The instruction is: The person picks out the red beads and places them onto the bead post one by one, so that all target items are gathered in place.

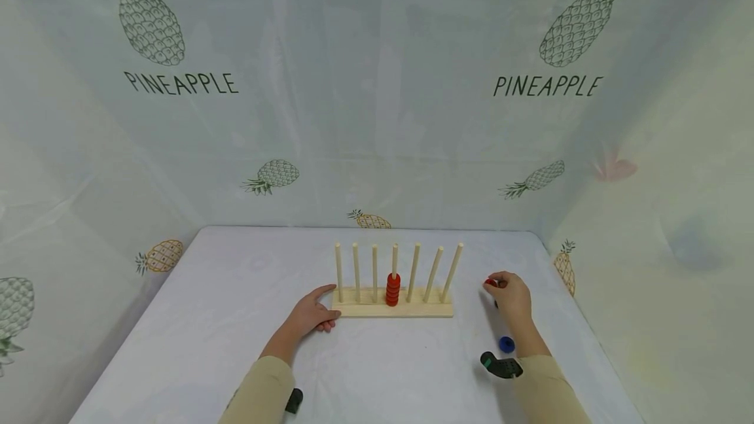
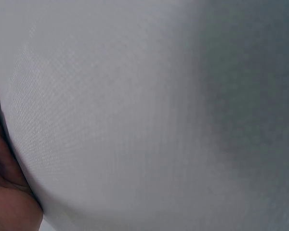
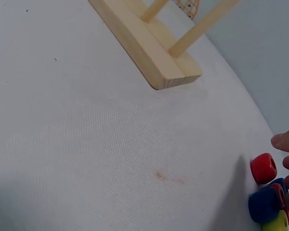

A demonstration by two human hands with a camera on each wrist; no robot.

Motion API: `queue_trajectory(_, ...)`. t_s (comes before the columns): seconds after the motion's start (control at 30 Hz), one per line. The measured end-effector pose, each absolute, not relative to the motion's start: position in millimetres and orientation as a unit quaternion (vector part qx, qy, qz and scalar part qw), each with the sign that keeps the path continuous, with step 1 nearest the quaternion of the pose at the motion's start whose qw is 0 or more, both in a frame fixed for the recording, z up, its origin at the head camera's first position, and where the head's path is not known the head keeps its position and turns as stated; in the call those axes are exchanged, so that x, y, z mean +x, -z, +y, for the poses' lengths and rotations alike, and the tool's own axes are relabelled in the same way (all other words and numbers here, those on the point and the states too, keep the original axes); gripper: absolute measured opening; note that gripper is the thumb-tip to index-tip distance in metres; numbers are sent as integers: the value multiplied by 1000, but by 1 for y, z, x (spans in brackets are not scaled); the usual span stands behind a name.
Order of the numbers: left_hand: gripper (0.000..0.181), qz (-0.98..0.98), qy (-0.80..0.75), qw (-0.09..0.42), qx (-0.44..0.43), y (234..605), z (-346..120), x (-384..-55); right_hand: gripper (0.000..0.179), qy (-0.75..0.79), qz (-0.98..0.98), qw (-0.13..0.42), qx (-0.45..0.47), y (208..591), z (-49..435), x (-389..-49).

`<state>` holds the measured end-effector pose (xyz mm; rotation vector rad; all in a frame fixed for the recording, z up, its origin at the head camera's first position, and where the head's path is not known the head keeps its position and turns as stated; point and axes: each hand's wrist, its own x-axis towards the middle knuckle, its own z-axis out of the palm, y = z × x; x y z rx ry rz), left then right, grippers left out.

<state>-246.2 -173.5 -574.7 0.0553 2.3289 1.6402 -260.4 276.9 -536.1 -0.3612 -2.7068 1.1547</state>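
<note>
A pale wooden peg rack (image 1: 393, 311) stands on the table with several upright pegs. Red beads (image 1: 393, 290) are stacked on its middle peg. My left hand (image 1: 310, 314) grips the rack's left end, index finger at the back corner and thumb at the front. To the right of the rack, my right hand (image 1: 511, 294) reaches over loose beads with its fingers extended. In the right wrist view a red bead (image 3: 263, 168) lies just beside the fingertips. A blue bead (image 3: 264, 204) and a yellow bead (image 3: 277, 223) crowd below it, partly covered by the fingers.
Closer to me, a separate blue bead (image 1: 506, 344) lies beside the right forearm. A dark wrist device (image 1: 501, 365) juts from the right sleeve, and another dark piece (image 1: 294, 401) shows by the left sleeve. Behind the white table (image 1: 247, 260) hangs a pineapple-print curtain (image 1: 377, 116).
</note>
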Motion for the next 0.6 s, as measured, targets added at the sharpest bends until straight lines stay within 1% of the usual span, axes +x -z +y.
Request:
queue_trajectory(0.27, 73, 808, -572, 138, 29, 573, -173, -244, 26, -373, -915, 76, -132, 540, 279, -265)
queue_trajectory(0.6, 73, 809, -572, 136, 28, 571, -173, -243, 26, -358, -922, 76, -128, 544, 280, -267)
